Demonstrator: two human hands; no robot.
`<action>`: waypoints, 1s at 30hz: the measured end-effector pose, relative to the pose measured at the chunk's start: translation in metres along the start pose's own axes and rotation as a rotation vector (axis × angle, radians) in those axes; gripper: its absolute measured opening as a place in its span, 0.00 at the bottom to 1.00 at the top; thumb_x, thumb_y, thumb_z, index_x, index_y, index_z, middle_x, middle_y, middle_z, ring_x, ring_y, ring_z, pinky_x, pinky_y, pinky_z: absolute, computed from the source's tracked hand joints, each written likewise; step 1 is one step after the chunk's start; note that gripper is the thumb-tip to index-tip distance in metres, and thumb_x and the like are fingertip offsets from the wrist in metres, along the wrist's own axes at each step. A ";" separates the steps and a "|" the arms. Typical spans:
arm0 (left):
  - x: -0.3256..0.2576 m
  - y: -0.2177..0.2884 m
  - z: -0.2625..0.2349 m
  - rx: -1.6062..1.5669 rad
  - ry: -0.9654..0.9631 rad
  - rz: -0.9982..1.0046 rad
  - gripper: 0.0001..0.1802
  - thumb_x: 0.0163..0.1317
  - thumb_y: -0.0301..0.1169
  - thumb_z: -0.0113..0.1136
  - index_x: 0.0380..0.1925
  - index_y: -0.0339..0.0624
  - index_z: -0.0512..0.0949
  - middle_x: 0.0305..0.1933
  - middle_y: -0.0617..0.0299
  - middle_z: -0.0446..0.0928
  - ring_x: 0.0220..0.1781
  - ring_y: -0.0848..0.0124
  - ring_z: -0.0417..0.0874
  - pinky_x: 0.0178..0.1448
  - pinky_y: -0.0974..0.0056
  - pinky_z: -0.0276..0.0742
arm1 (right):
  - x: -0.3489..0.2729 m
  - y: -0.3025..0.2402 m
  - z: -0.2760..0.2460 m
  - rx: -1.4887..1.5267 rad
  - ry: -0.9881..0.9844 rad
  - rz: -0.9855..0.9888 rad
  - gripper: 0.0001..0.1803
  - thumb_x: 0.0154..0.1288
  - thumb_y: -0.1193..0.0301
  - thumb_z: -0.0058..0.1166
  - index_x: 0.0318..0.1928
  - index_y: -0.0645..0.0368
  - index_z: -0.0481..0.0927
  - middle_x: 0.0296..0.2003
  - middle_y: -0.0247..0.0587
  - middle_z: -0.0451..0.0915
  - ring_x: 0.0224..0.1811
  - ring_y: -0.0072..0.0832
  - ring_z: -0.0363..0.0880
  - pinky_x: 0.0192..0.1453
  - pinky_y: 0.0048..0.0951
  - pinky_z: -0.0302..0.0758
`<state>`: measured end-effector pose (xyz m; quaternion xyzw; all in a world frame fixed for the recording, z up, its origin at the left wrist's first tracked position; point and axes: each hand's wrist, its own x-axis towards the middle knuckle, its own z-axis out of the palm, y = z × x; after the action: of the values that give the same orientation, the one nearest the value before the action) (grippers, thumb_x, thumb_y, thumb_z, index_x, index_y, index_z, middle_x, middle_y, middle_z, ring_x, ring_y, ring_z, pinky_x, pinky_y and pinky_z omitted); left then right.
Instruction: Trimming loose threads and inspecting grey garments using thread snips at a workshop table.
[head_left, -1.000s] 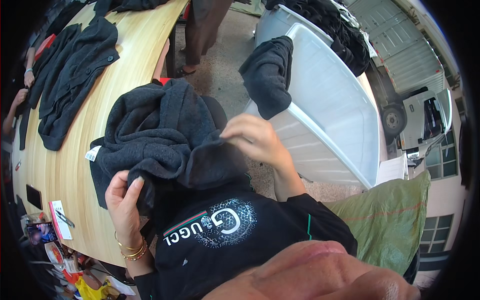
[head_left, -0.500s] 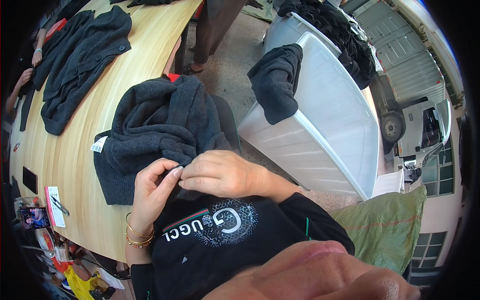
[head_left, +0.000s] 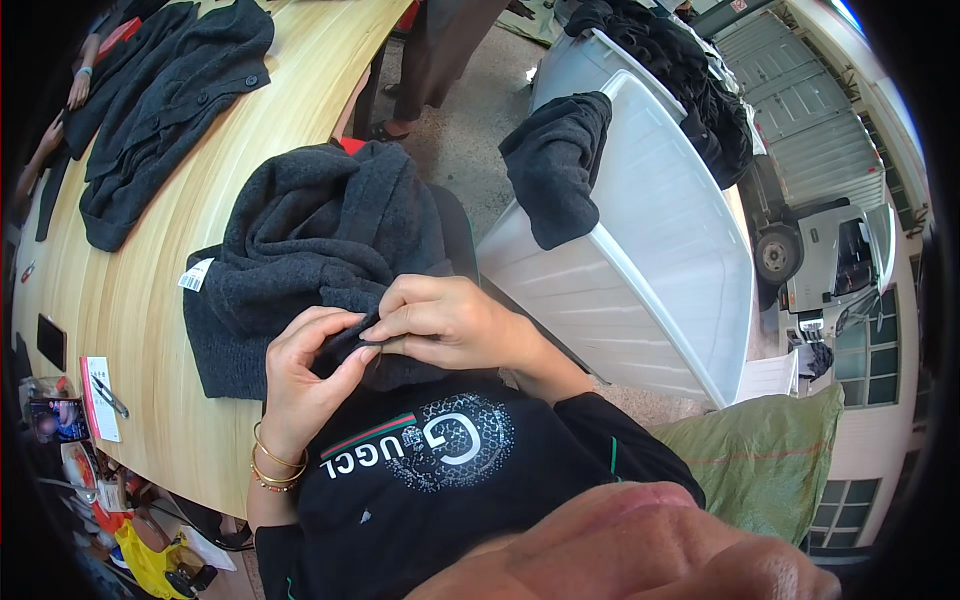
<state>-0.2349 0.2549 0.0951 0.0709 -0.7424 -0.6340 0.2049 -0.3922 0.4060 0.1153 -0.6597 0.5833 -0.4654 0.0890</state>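
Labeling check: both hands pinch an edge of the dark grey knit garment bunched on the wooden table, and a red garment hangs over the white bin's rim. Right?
One error: the garment draped over the white bin rim is dark grey, not red. The head view shows this. The rest holds: the left hand and right hand pinch an edge of the dark grey knit garment on the wooden table.

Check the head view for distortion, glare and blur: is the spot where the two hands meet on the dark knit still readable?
Head view: strong fisheye, wooden table edge bows, corners black. Even daylight, mild glare on the white bin. Left hand and right hand are sharp where they pinch the dark grey garment; its weave merges in shade. The near blur at the bottom edge is out of focus.
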 end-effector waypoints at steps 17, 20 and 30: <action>0.002 -0.002 0.003 0.323 0.058 0.256 0.14 0.48 0.16 0.68 0.37 0.36 0.80 0.37 0.54 0.82 0.39 0.61 0.85 0.43 0.64 0.80 | -0.006 0.017 0.002 0.241 -0.015 0.284 0.12 0.50 0.84 0.63 0.36 0.63 0.79 0.38 0.39 0.82 0.40 0.26 0.82 0.43 0.25 0.79; 0.002 -0.003 0.005 0.383 0.078 0.285 0.14 0.48 0.17 0.68 0.37 0.37 0.80 0.37 0.55 0.82 0.39 0.61 0.85 0.43 0.64 0.81 | -0.007 0.021 0.005 0.165 0.046 0.192 0.12 0.43 0.86 0.57 0.33 0.65 0.80 0.35 0.42 0.82 0.39 0.33 0.83 0.44 0.27 0.79; 0.007 -0.019 0.012 0.504 0.205 0.536 0.15 0.47 0.19 0.68 0.37 0.39 0.79 0.35 0.58 0.80 0.33 0.62 0.83 0.36 0.65 0.81 | -0.007 0.015 0.014 0.068 0.167 0.274 0.12 0.45 0.87 0.57 0.33 0.63 0.82 0.31 0.37 0.81 0.32 0.23 0.82 0.35 0.20 0.77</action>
<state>-0.2491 0.2600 0.0764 -0.0144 -0.8427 -0.3453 0.4128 -0.3918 0.4020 0.0943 -0.5296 0.6571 -0.5216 0.1248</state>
